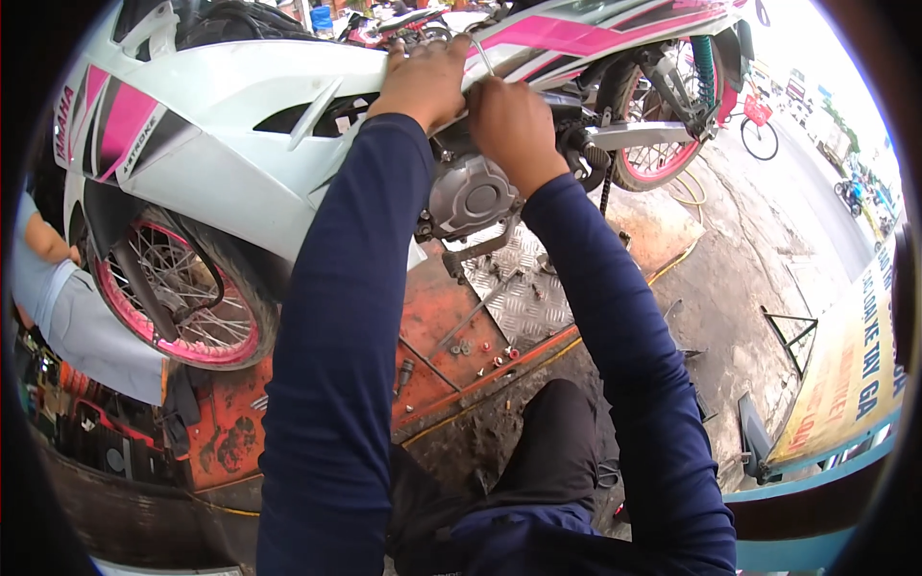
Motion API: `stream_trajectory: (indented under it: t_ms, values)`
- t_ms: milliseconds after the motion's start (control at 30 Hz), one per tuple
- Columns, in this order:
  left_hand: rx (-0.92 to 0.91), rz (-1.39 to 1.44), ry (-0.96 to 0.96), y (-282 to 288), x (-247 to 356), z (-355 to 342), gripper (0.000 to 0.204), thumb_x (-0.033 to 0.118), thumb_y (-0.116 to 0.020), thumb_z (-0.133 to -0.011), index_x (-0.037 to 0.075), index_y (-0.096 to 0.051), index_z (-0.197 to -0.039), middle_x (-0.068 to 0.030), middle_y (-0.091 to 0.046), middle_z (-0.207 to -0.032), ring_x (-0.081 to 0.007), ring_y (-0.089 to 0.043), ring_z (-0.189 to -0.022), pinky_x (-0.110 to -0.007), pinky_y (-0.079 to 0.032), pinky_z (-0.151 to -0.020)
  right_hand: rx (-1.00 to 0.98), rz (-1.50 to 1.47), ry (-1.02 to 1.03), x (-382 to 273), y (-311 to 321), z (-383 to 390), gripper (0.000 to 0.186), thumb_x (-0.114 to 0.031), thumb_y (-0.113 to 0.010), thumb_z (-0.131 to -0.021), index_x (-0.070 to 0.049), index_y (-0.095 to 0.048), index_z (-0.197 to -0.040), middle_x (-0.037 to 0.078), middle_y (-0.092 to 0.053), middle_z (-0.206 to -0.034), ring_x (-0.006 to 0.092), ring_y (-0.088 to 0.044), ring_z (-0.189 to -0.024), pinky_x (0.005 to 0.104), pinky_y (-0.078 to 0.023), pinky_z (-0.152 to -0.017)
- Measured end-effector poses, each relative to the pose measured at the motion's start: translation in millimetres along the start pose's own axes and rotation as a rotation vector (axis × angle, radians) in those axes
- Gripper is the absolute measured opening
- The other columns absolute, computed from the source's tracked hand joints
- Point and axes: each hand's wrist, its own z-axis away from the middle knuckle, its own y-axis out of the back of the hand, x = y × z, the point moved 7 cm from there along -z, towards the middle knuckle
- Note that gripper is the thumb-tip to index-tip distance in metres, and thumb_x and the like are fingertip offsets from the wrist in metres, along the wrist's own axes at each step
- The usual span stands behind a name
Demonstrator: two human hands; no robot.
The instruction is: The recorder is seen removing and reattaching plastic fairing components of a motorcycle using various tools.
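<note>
1. I have the motorcycle with white bodywork and pink and dark stripes (259,82) lying across the top of the head view, front wheel to my left, rear wheel to my right; both hands are at its middle, above the round grey metal engine cover (463,202).
2. The thin, straight, silver metal rod (484,58) is between the hands, at the bike's lower side panel. Its long axis slants from upper left, by the left index finger, to lower right, at the right fist.
3. My right hand (516,130) is clenched, apparently around the rod's lower end, though its fingertips are hidden on the far side.
4. My left hand (423,84) lies back-up against the bodywork, fingers bent; I cannot tell whether it grips anything.
5. I judge the slant to be what matters: the rod runs up and leftward out of the right hand, the nearer one, its upper end just beside the left fingers.
6. Below, small metal parts (461,348) lie on the orange platform (423,298), near the silver tread-patterned metal plate (526,322).
</note>
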Motion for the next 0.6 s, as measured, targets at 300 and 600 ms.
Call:
stream_trajectory:
  t_ms: [300,600]
  values:
    - [-0.001,0.106,-0.036,5,-2,-9,0.051,0.014,-0.06,-0.076,0.004,-0.046,-0.123,-0.022,-0.062,-0.11,-0.0369,-0.06,-0.105,-0.048,-0.045,-0.09,0.122,0.005,0.03,2,5,4,0.035,-0.029,-0.051,-0.087,0.002,-0.062,-0.074,0.022,-0.065,-0.071,0.0398,-0.064,-0.067,0.0473,-0.052,-0.062]
    - [-0.289,-0.12,-0.036,15,13,-9,0.067,0.02,-0.069,-0.075,-0.005,-0.038,-0.129,-0.0241,-0.06,-0.116,-0.0357,-0.059,-0.108,-0.042,-0.048,-0.091,-0.663,-0.686,-0.106,-17,29,92,0.021,-0.018,-0.057,-0.085,0.002,-0.065,-0.082,0.009,-0.061,-0.068,0.0154,-0.057,-0.058,0.0295,-0.045,-0.054]
